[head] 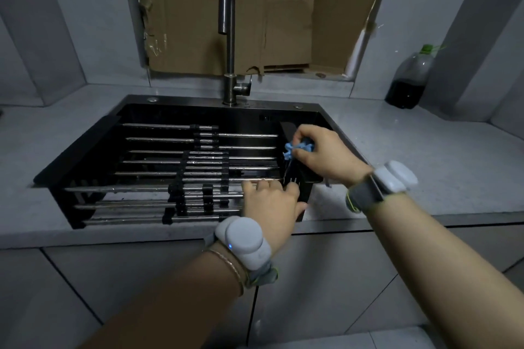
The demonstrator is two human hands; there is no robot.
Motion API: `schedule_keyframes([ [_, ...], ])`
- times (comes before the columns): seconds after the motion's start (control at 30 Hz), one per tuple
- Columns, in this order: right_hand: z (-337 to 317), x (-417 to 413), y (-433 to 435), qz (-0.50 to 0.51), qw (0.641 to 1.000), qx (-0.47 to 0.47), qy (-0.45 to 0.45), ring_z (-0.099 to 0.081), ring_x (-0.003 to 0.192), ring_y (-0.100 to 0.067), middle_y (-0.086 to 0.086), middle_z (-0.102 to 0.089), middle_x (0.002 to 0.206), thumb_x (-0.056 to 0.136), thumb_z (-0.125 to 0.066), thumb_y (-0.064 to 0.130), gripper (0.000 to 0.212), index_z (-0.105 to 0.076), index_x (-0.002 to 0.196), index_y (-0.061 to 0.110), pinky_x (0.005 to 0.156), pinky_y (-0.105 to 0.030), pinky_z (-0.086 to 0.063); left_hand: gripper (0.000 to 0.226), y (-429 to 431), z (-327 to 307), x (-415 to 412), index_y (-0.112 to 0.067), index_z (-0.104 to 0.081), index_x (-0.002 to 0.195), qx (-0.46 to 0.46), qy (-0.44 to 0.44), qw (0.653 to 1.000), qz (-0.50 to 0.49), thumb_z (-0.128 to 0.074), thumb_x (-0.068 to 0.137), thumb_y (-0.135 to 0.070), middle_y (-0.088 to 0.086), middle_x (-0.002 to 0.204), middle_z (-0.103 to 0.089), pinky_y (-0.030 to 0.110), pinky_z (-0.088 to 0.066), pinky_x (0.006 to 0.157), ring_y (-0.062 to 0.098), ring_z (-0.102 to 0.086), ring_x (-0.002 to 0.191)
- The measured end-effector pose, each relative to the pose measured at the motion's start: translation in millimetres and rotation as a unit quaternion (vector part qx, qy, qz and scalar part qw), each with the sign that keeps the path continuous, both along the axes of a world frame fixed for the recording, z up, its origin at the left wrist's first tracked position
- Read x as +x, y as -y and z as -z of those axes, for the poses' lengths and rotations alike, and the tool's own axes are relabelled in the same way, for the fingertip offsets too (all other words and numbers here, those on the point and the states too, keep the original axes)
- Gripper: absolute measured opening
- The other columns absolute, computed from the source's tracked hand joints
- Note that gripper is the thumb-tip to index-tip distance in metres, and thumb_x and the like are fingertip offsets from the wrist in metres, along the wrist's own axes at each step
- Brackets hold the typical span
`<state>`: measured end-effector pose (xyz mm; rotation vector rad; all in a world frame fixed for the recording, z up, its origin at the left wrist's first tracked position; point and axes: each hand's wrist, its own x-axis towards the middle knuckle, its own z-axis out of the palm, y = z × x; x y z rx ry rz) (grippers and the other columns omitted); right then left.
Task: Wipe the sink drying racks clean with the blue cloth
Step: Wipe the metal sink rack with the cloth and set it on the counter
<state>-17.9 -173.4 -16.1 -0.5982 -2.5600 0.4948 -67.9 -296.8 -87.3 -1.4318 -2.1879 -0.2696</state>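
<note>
Several metal-rod drying racks (158, 163) with black end pieces lie across the black sink (85, 144). My right hand (326, 154) grips a bunched blue cloth (296, 149) against the black end piece (300, 176) of the racks at the sink's right side. My left hand (272, 207) holds the near right end of the front rack, fingers curled over its black frame. Most of the cloth is hidden inside my fist.
A tall curved faucet (228, 34) stands behind the sink. Cardboard (255, 8) covers the window opening. A plastic bottle (409, 79) of dark liquid stands at the back right on the grey counter (425, 150). Cabinet fronts run below.
</note>
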Motion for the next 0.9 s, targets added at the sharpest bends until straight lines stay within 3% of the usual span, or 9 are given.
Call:
schedule_keyframes([
  [0.07,2,-20,-17,0.018,1.000,0.010,0.013,-0.057,0.093,-0.022,-0.010,-0.065,0.101,0.085,-0.059,0.005,0.013,-0.063,0.097,0.007,0.073,-0.016,-0.035,0.047,-3,9,-2,-0.019,-0.061,0.057,0.035,0.001,0.999,0.003,-0.085,0.046,-0.057,0.002,0.048,-0.056,0.031,-0.046,0.054,0.023,-0.055,0.044],
  [0.17,3,-45,-38,0.046,0.998,0.001,0.046,-0.052,0.118,-0.026,-0.010,-0.060,0.124,0.090,-0.052,0.005,0.031,-0.061,0.119,0.009,0.092,-0.020,-0.032,0.049,-6,11,-5,-0.019,-0.058,0.052,0.077,-0.009,0.997,0.014,-0.085,0.042,-0.059,-0.002,0.045,-0.052,0.025,-0.043,0.052,0.020,-0.052,0.041],
  [0.27,1,-55,-45,0.063,0.996,-0.011,0.069,-0.044,0.128,-0.025,-0.009,-0.051,0.136,0.093,-0.047,0.006,0.037,-0.055,0.129,0.011,0.100,-0.020,-0.027,0.050,-6,16,-6,-0.018,-0.056,0.051,0.105,-0.014,0.994,0.020,-0.083,0.043,-0.059,-0.003,0.046,-0.052,0.024,-0.043,0.052,0.018,-0.053,0.043],
  [0.6,8,29,15,0.030,0.998,-0.053,0.003,-0.055,0.117,-0.015,-0.004,-0.063,0.121,0.090,-0.049,0.001,0.033,-0.067,0.114,0.014,0.089,-0.006,-0.030,0.049,-8,18,-11,-0.017,-0.058,0.054,0.132,-0.032,0.990,0.032,-0.081,0.047,-0.060,-0.003,0.049,-0.054,0.023,-0.041,0.050,0.018,-0.054,0.045],
  [0.77,18,51,34,0.019,0.994,-0.086,-0.066,-0.049,0.111,0.002,-0.008,-0.065,0.117,0.085,-0.053,-0.007,0.031,-0.072,0.102,0.009,0.091,0.003,-0.029,0.047,-8,19,-11,-0.018,-0.056,0.055,0.145,-0.023,0.988,0.035,-0.084,0.046,-0.055,-0.004,0.050,-0.054,0.024,-0.042,0.052,0.018,-0.055,0.048],
  [0.87,10,31,16,0.041,0.992,-0.112,-0.030,-0.055,0.108,-0.004,-0.006,-0.062,0.123,0.088,-0.051,-0.005,0.031,-0.071,0.106,0.011,0.081,-0.001,-0.037,0.046,-7,20,-11,-0.018,-0.057,0.055,0.149,-0.028,0.987,0.047,-0.083,0.049,-0.056,-0.004,0.051,-0.054,0.023,-0.041,0.052,0.018,-0.055,0.048],
  [0.9,7,21,8,0.047,0.994,-0.102,-0.013,-0.059,0.097,-0.005,-0.006,-0.062,0.123,0.089,-0.049,-0.004,0.032,-0.069,0.109,0.012,0.072,0.001,-0.038,0.046,-7,20,-12,-0.018,-0.057,0.055,0.150,-0.031,0.987,0.049,-0.082,0.049,-0.055,-0.004,0.051,-0.054,0.023,-0.041,0.052,0.017,-0.055,0.048],
])
